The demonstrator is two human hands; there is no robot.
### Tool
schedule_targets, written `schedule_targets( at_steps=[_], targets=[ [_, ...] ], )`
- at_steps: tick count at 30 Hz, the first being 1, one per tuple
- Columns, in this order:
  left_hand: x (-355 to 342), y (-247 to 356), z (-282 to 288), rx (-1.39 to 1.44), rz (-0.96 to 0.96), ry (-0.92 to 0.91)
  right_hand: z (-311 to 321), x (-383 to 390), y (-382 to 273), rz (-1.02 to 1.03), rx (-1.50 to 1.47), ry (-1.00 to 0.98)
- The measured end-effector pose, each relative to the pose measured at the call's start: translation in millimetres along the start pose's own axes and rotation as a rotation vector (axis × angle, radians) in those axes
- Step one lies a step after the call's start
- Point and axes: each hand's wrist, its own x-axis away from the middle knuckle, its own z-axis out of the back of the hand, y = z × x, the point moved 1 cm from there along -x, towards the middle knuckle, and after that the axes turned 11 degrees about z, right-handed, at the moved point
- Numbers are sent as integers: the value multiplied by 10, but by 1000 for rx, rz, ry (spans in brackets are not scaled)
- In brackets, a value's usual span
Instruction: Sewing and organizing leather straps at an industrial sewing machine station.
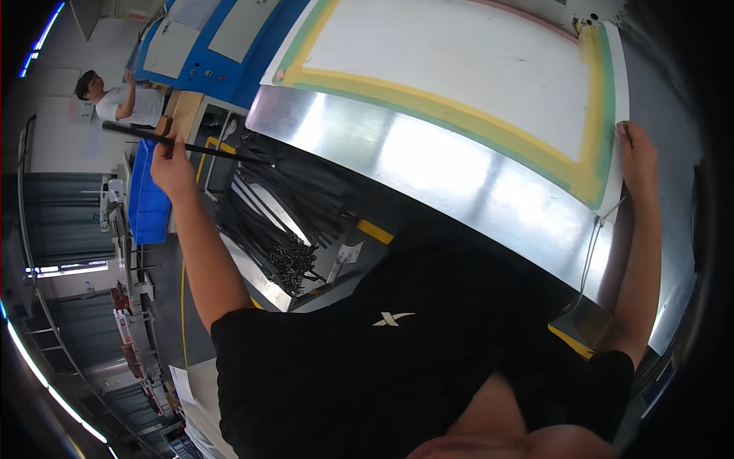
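The left grip (173, 170) pinches a long, thin black strip (206, 150) that pokes out both sides. A smooth blue bin (150, 203) is just left of this grip. To its right lies a messy heap of black strips (279, 243), then a shiny metal sheet (367, 138). The right grip (641, 162) touches a flat white board (459, 53) edged in green and yellow; I can't tell if it squeezes.

Strips (267, 246) on tray (258, 277); bin (150, 200) L; panel (459, 65) R.

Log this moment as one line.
left grip: holding black strip | right grip: at right edge of taped white panel | strip pile: near panel's left end
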Motion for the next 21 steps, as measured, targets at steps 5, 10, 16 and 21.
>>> schedule_targets(
  at_steps=[5,10,16,21],
  targets=[
    [250,-212,-190,-309,-34,22,3,27,-2,-22,0,-31],
    [1029,-653,-855,-440,-195,-353,-23,49,40,-52,-21,-14],
    [1789,-1070,-1206,-497,20,-753,-16,22,73,-11,-3,-22],
    [1869,-1873,-956,-654,391,-729,-56,79,245,-36,0,-19]
  ],
)
